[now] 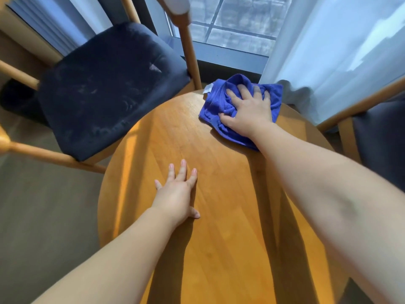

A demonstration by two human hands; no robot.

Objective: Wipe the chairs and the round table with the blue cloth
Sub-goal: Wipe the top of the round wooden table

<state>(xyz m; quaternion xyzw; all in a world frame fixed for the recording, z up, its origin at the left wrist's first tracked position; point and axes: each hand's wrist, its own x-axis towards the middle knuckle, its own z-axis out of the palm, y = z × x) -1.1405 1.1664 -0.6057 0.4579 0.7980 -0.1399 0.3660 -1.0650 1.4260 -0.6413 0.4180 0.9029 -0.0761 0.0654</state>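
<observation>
A round wooden table (219, 227) fills the middle of the view. The blue cloth (215, 106) lies crumpled at the table's far edge. My right hand (247, 110) presses flat on the cloth with spread fingers. My left hand (177, 194) rests flat on the bare tabletop nearer to me, fingers straight, holding nothing. A wooden chair with a dark blue cushion (109, 88) stands at the far left of the table. A second chair (381, 137) with a dark seat shows partly at the right edge.
A window with a grey frame (230, 53) lies beyond the table. A white sheer curtain (333, 51) hangs at the far right, close to the cloth. Grey floor (43, 205) lies to the left. A dark object (19, 99) sits on the floor behind the left chair.
</observation>
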